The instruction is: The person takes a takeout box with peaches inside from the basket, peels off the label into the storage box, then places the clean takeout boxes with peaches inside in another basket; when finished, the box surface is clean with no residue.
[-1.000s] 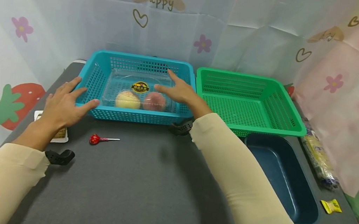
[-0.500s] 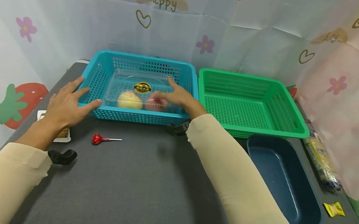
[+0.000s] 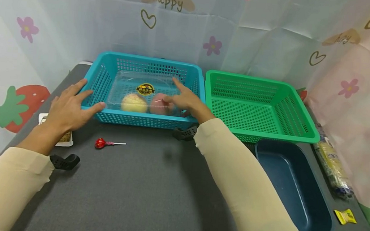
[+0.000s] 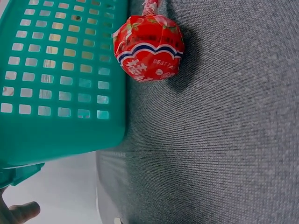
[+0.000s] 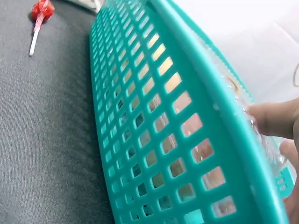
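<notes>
In the blue basket (image 3: 139, 120) lies a clear plastic fruit box (image 3: 122, 83) with a gold-and-black label. A pale yellow round fruit (image 3: 134, 103) and a pinkish one (image 3: 158, 104) show inside it. My right hand (image 3: 187, 99) reaches into the basket at the box's right end, index finger and thumb extended over the lid. The right wrist view shows its fingertips touching the clear plastic; the other fingers are mostly hidden. At the basket's front left corner rests my left hand (image 3: 69, 108), fingers spread along the rim. A red-wrapped lollipop (image 3: 100, 143) lies just in front.
A green basket (image 3: 245, 132) stands right of the blue one, with a dark blue tub (image 3: 294, 182) before it. Along the right edge lie a clear packet (image 3: 332, 163) and a yellow-wrapped sweet (image 3: 345, 216). A white-edged pack (image 3: 67, 140) is partly under the left arm.
My right hand has come slightly lower and nearer over the box's right end. The lid's label has shifted a little left over the fruit. My left hand keeps its place.
</notes>
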A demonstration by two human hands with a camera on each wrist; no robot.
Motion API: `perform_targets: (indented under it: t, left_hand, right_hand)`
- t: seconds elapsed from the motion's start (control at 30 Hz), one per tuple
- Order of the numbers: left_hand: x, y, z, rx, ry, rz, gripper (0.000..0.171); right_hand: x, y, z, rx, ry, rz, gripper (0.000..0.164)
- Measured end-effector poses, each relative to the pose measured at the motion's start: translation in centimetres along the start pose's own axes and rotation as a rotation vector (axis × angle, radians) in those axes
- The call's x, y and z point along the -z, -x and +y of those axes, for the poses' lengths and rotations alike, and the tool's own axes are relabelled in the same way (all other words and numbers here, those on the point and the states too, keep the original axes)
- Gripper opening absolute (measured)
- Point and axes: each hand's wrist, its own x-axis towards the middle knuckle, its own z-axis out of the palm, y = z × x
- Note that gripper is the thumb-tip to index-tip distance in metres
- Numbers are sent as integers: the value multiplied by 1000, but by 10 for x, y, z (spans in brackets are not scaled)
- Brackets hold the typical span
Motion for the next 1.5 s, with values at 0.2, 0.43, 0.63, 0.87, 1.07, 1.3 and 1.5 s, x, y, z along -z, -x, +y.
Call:
perform_targets:
  t: [0.2,0.43,0.63,0.87,1.07,1.3,1.5]
  left_hand:
    - [1,0,1,0,-10,0,83]
    - [1,0,0,-7,-4,1,82]
    - [0,-2,1,-11,-2,-5,82]
    - [-2,-2,1,-11,5,2,82]
    - [-2,-2,0,-12,10,-2,82]
    - [-3,-4,-1,-8,16,-8,82]
    - [-2,-5,-1,-5,20,-7,82]
  right_hand:
    - [3,3,-1,97,-294,13,80]
    - [5,11,-2,187,-488,98,73]
    - [13,24,1,229,-605,183,69]
    - [30,42,3,261,-780,220,70]
    - [41,59,5,259,-779,273,67]
    - [49,87,3,255,-793,306,64]
    - [54,115,6,262,-853,304,63]
